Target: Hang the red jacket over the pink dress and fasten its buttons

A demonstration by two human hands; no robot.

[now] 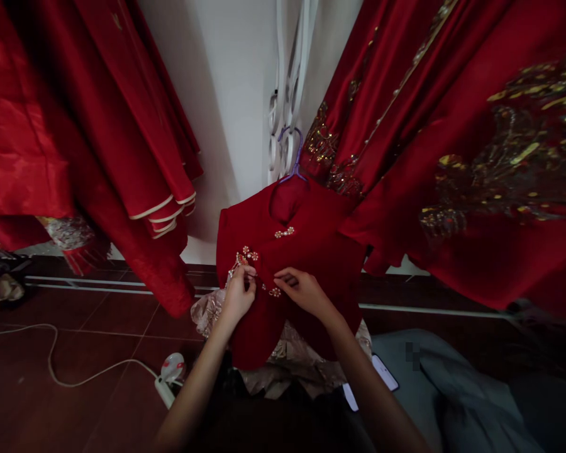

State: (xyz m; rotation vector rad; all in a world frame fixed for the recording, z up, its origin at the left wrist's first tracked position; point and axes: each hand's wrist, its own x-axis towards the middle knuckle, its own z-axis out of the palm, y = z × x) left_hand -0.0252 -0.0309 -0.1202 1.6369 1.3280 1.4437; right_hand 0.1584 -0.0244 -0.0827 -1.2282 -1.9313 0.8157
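Observation:
A sleeveless red vest point(311, 264) hangs in front of me on a purple hanger point(296, 165). Jewelled flower fastenings trim it: one pair point(284, 233) sits below the neckline, and a cluster point(246, 254) lies on the left side. My left hand point(238, 294) is at that cluster, thumb and fingers pinched together; what lies between them is hidden. My right hand point(302, 290) pinches at the vest's front, its fingertips just above a lower flower fastening point(275, 292). Whatever it grips is too small to make out. Pale shiny fabric point(302, 358) shows beneath the vest.
Red garments point(136, 126) hang at left, and gold-sequined red ones point(500, 157) at right. A white rack point(283, 82) stands against the wall. A phone point(385, 372) lies beside grey-blue cloth point(434, 371). A white cable point(51, 358) and power strip point(164, 391) lie on the floor.

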